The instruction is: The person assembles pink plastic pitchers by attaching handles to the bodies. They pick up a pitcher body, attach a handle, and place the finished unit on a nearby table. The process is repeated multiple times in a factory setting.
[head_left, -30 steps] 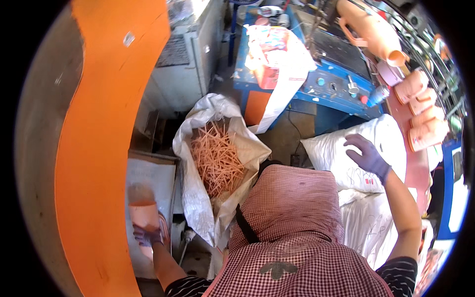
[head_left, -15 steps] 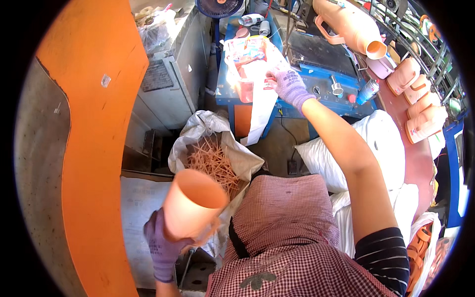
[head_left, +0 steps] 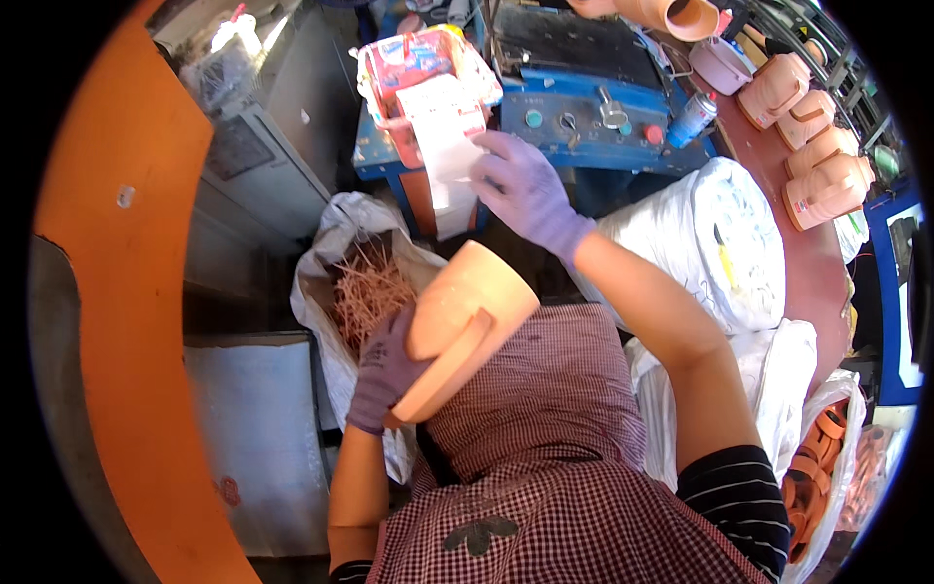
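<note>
A peach plastic jug body [head_left: 452, 307] with an open wide mouth and a side handle is tilted in front of my apron. My left hand [head_left: 389, 375], in a purple knit glove, is closed round its lower part. My gloved right hand [head_left: 530, 195] is at the right edge of a white paper strip of labels [head_left: 443, 136], fingers bent and drawn together. Whether a label sits between its fingertips is too small to tell. The strip hangs over the front of a pink basket [head_left: 486, 83] containing red-and-blue packaging.
A white sack [head_left: 311, 258] of thin peach scraps stands beside an orange panel [head_left: 136, 243]. Beyond is a blue machine table [head_left: 584, 146] with knobs and a spray can [head_left: 693, 119]. Several peach jugs [head_left: 827, 190] line the right shelf, above stuffed white sacks [head_left: 691, 243].
My left hand has raised the jug up and to the right, turning its handle into view. My right hand has come down a little from the basket, staying by the strip. The view has shifted.
</note>
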Demonstrator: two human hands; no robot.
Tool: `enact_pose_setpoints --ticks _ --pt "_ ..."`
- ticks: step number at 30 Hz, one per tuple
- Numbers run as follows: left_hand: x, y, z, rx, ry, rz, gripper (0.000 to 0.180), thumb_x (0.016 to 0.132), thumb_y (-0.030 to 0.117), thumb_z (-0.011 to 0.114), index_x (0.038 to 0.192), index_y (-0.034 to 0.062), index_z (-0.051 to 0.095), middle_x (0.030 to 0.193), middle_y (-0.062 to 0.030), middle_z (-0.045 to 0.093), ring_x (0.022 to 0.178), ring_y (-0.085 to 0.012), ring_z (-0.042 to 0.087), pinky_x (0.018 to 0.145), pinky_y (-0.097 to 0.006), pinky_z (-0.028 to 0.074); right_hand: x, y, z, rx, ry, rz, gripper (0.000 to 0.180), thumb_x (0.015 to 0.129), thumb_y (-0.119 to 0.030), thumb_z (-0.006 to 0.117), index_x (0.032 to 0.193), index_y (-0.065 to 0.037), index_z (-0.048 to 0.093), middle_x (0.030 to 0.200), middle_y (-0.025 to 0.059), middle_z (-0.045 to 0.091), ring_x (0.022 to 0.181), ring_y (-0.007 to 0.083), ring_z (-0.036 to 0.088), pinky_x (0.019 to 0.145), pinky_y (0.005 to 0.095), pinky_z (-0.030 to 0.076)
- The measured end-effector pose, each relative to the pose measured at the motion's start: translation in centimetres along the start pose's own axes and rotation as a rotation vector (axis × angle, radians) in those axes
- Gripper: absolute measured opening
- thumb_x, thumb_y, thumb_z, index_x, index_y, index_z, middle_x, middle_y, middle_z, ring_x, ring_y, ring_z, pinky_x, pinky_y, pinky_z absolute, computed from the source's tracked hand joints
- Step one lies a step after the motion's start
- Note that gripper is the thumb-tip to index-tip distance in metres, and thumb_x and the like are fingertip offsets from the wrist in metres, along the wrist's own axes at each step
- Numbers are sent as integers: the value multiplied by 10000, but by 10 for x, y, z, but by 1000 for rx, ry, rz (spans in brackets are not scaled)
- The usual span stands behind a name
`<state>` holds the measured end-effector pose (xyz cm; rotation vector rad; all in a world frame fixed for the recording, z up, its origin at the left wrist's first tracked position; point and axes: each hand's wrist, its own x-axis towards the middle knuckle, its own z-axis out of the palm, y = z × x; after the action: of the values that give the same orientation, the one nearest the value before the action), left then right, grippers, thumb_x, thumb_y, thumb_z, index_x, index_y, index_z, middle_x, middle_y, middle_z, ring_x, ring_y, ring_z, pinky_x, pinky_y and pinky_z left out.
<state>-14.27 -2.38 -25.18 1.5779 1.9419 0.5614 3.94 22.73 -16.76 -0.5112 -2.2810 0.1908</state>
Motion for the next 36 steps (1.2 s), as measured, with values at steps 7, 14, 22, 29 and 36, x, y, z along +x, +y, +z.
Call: enact_pose_setpoints --ticks 7,14,22,29,36 --pt "-1 17 5 163 -27 -51 1016 694 564 777 1508 124 359 1439 -212 462 1290 -416 480 1078 -518 387 -120 -37 -44 810 -158 1074 84 910 -95 654 926 -14 637 762 37 631 643 80 618 594 248 518" --pt "-2 18 14 270 -12 -15 1032 700 579 772 1526 143 335 1456 -212 445 1306 -417 469 1089 -526 369 -162 -47 -29 880 -136 1031 109 884 -75 680 917 12 623 759 61 635 609 106 615 581 258 514" --pt "-2 27 12 247 -38 -63 1039 693 585 773 1533 164 328 1469 -210 432 1317 -405 465 1094 -521 367 -171 -47 -22 812 -131 979 123 875 -89 686 910 11 624 750 76 642 625 125 633 598 280 520" --pt "0 30 14 308 -41 -40 1046 681 594 776 1529 169 335 1478 -198 427 1324 -403 453 1094 -529 363 -168 -54 -20 438 -138 824 186 830 -135 719 917 -7 615 726 107 647 706 206 672 665 339 537" --pt "6 28 13 261 -47 10 1046 668 564 798 1520 156 349 1466 -197 443 1329 -401 443 1102 -513 354 -194 -6 -41 495 -260 1002 412 806 -212 787 1091 15 595 932 105 686 816 188 660 722 345 537"
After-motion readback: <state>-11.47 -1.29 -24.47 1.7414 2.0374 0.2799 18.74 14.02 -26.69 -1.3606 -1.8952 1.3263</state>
